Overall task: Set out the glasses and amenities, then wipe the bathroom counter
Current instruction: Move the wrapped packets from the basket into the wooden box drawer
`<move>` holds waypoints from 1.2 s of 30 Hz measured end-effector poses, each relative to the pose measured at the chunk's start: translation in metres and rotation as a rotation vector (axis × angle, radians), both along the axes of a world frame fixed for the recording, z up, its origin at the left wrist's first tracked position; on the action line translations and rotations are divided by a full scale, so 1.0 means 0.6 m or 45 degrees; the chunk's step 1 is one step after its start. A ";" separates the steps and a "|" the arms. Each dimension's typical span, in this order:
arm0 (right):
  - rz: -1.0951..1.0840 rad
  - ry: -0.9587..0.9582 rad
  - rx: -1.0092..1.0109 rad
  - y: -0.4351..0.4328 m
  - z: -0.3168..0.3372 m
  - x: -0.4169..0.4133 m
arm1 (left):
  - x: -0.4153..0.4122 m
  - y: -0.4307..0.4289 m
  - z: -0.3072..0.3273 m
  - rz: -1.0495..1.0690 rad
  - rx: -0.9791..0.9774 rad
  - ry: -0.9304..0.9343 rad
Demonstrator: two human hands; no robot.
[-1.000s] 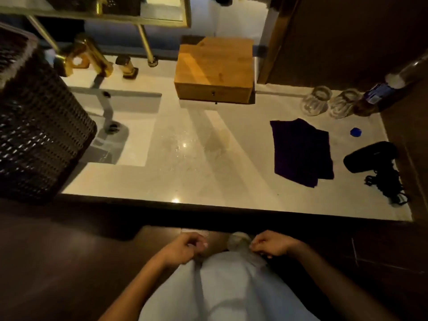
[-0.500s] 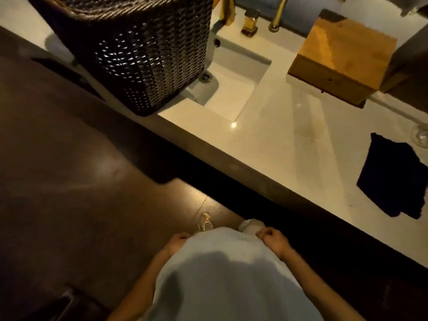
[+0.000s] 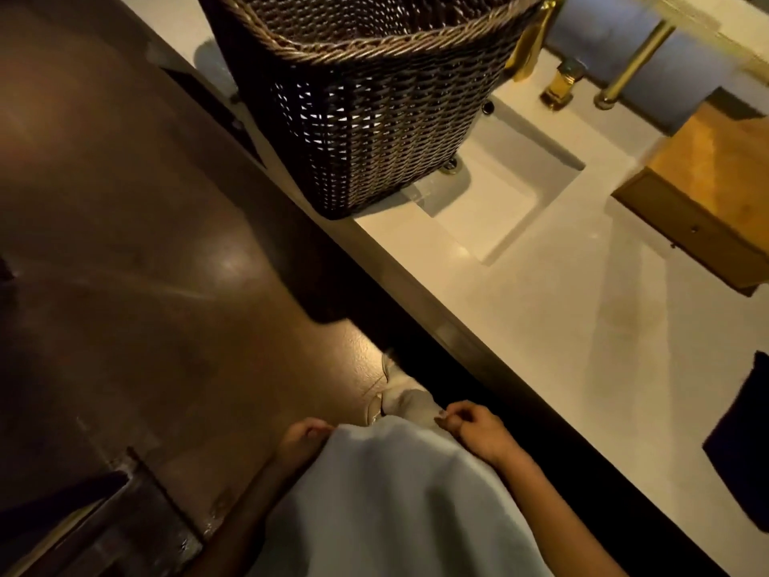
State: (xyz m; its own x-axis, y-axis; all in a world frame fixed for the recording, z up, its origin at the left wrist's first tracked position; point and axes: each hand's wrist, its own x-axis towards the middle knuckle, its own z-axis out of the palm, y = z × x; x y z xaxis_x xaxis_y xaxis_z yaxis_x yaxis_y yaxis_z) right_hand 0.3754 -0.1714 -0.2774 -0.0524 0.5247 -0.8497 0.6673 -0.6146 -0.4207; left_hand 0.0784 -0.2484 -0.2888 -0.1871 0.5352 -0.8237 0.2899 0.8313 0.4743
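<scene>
My right hand point(image 3: 472, 426) and left hand point(image 3: 301, 441), low centre, are both curled at my shirt hem, neither holding any task item. The dark cloth point(image 3: 745, 447) lies at right edge on the counter point(image 3: 541, 326); the glasses are out of view. I judge wiping unstarted; next, reach right for it.

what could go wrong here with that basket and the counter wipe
The wicker basket sits at the counter's front edge, partly over the sink; a bump while wiping could tip it. Both hands are down at the waist, away from the dark cloth, so nothing steadies the basket.
</scene>
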 end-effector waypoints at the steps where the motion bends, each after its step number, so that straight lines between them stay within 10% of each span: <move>1: 0.044 0.040 0.033 0.022 0.017 -0.009 | -0.011 0.018 -0.001 -0.016 0.046 0.050; 8: 0.226 0.366 0.531 0.217 0.205 -0.070 | -0.081 0.230 0.145 -0.094 0.599 0.462; 18: 0.290 0.547 1.998 0.488 0.433 -0.177 | -0.094 0.436 0.435 -0.190 1.573 1.031; 25: 1.020 -0.139 1.656 0.537 0.442 -0.228 | -0.172 0.556 0.442 -0.473 1.593 1.034; 36: 1.533 0.111 0.588 0.637 0.523 -0.284 | -0.310 0.724 0.426 -0.843 1.762 0.986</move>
State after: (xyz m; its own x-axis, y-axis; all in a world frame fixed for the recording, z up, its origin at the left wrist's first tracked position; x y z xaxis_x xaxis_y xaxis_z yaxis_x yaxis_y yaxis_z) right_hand 0.2049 0.2109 0.0361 -0.7402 0.3512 -0.5734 0.6561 0.5638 -0.5016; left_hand -0.1077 0.1858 -0.0329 0.2409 0.8595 0.4509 0.8786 -0.3905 0.2750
